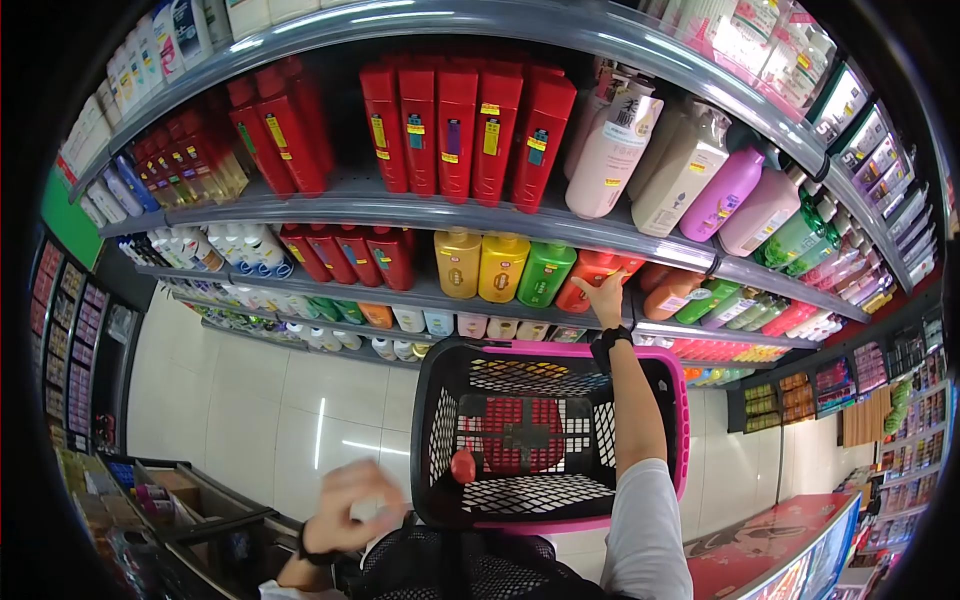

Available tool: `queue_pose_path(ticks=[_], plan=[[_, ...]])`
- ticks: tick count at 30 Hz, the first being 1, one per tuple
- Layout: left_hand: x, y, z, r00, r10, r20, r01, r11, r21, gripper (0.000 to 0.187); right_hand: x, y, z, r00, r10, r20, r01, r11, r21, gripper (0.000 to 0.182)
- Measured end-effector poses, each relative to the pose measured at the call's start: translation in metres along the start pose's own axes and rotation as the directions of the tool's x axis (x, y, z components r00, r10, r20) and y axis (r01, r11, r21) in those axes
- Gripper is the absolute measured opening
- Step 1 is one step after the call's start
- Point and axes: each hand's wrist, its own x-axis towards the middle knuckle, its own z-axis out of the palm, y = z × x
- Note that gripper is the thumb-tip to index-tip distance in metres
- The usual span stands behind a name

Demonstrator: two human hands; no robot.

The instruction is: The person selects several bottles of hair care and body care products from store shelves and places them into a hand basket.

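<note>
The person's right hand (606, 298) is stretched up to the shelf edge right of the frame's centre, fingers spread open and touching an orange-red bottle (590, 275) that stands on the middle shelf (420, 214). The hand does not close around the bottle; it rests against its lower front. A dark band (611, 338) sits on that wrist.

The left hand (345, 518) is low in the frame, left of centre, blurred, curled into a loose fist near the chest. Whether it holds anything cannot be told.

Between the person and the shelves, under the raised arm, sits a black basket with a pink rim (682, 420). Its mesh bottom shows through, and a small red round thing (463, 466) lies at its left inner side.

Beside the touched bottle stand a green bottle (545, 274) and two yellow bottles (480, 265), with red bottles (350, 255) farther left. Above them a row of tall red packs (460, 125) fills the upper shelf, with pale and pink bottles (690, 165) to the right. Lower shelves carry small tubs, partly hidden behind the basket.

A red counter (770, 545) is cut off at the lower right, and boxes of goods (150, 500) at the lower left are dim. The labels are too small to read.
</note>
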Motion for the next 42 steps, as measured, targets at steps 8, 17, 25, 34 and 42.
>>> queue_pose_path(ticks=[8,17,25,34,42], plan=[[-0.050,-0.193,0.099,0.937,-0.295,-0.188,0.342,0.885,0.316,0.071,-0.001,-0.027,-0.009,0.997,0.073,0.013,-0.073,0.997,0.017,0.103],[-0.057,-0.201,0.115,0.803,-0.588,-0.103,0.596,0.791,0.134,0.092,-0.044,-0.143,-0.067,0.935,0.141,-0.327,-0.026,0.943,0.331,0.046],[-0.054,-0.199,0.117,0.773,-0.624,-0.119,0.635,0.762,0.127,0.082,-0.249,-0.165,-0.033,0.226,-0.564,0.794,0.637,0.702,0.318,0.035],[-0.052,-0.196,0.123,0.762,-0.623,-0.178,0.642,0.762,0.082,0.077,-0.397,-0.116,0.031,0.071,-0.574,0.816,0.594,0.682,0.428,0.031],[-0.064,-0.202,0.129,0.799,-0.557,-0.227,0.592,0.793,0.140,0.077,-0.390,-0.111,0.012,-0.028,-0.598,0.801,0.561,0.654,0.508,0.029]])
